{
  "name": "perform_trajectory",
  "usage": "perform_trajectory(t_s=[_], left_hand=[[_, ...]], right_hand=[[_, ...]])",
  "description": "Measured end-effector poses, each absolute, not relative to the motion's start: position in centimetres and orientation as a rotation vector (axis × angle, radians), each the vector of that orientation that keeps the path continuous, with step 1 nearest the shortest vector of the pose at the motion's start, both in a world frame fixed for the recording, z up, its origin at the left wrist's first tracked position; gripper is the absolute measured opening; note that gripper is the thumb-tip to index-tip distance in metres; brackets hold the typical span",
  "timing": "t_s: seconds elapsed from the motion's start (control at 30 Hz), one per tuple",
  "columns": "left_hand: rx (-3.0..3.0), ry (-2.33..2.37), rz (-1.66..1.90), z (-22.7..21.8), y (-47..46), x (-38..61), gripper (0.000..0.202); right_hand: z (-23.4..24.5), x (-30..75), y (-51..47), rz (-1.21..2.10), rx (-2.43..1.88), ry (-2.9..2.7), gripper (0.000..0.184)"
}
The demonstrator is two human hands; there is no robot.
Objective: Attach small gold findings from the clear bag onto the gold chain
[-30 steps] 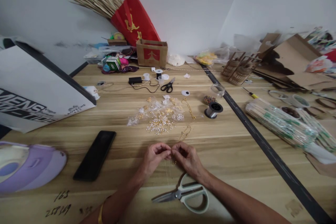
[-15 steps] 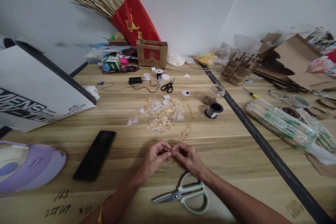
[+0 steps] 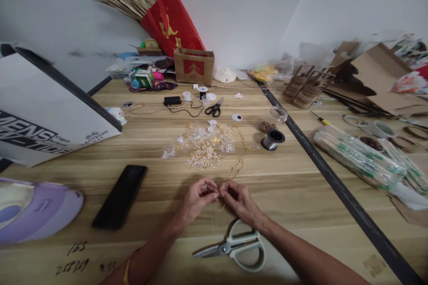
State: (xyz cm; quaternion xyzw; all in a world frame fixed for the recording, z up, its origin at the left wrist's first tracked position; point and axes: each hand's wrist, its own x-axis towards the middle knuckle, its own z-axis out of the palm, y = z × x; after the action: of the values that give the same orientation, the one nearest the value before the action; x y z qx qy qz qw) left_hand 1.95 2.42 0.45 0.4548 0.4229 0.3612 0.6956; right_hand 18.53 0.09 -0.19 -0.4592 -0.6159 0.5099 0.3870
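My left hand (image 3: pixel 199 198) is closed in a pinch, its fingertips meeting those of my right hand just above the table. Fine clear thread (image 3: pixel 214 216) hangs below the pinched fingers of the left. My right hand (image 3: pixel 240 199) is pinched too, on a gold chain (image 3: pixel 237 168) that shows beyond the knuckles and again under the fingertips. The exact spot where thread and chain meet is hidden by the fingers. Light-green-handled scissors (image 3: pixel 245 246) lie just below my hands, blades to the left. Beyond the hands is a pile of gold and clear beads (image 3: pixel 202 155).
A black phone (image 3: pixel 120 197) and a purple-white appliance (image 3: pixel 50 211) lie to the left, a large white box (image 3: pixel 50 116) behind them. A wire spool (image 3: pixel 273 140), black scissors (image 3: pixel 214 107) and a second gold chain (image 3: pixel 241 138) lie farther back. Wrapped sticks (image 3: pixel 357 156) are at right.
Both hands keep nearly the same pinch, the fingertips shifting only slightly. The view has tilted a little; nothing on the table has moved.
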Motion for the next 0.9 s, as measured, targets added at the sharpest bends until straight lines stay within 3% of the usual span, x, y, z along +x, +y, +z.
perform_trajectory(t_s=[0.23, 0.57, 0.9], left_hand=[[1.028, 0.966, 0.823, 0.58, 2.52, 1.92, 0.030], [1.072, 0.954, 0.825, 0.11, 2.40, 1.65, 0.027], [1.234, 1.056, 0.858, 0.83, 1.91, 2.15, 0.011]], right_hand=[[-0.29, 18.59, 0.12, 1.272, -1.166, -1.525, 0.029], [0.34, 18.66, -0.07, 0.975, -1.113, -1.809, 0.017], [0.39, 18.60, -0.20, 0.876, -1.151, -1.909, 0.014]])
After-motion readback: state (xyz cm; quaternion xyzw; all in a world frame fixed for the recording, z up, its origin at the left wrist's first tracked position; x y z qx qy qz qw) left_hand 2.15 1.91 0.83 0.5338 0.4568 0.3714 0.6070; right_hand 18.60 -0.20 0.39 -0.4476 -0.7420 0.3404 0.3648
